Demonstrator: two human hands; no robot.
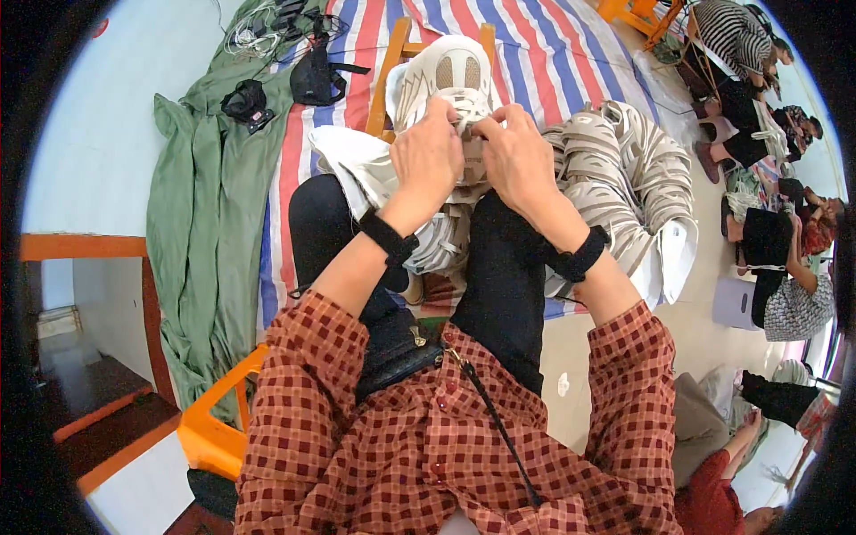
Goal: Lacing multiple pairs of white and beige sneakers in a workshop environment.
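Fingers pinched narrow, a worker's left hand (pixel 428 153) and right hand (pixel 519 165) grip the laces (pixel 465 105) of a beige shoe (pixel 452 67), held toe-outward just beyond the knees. Strung shoe parts (pixel 629 183) crowd the right hand's side. Beneath spreads a striped sheet (pixel 544 53), its left side under green cloth (pixel 214 187); beyond its right edge, pale floor (pixel 571 370) reaches toward seated co-workers (pixel 744 134). An orange stool (pixel 214 437) stands at lower left, near a pale wall (pixel 89 152).

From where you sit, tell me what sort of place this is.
Probably a small shoe workshop: there's a pale shoe in front, a pile of similarly coloured shoe pieces beside it, and other people along the right.
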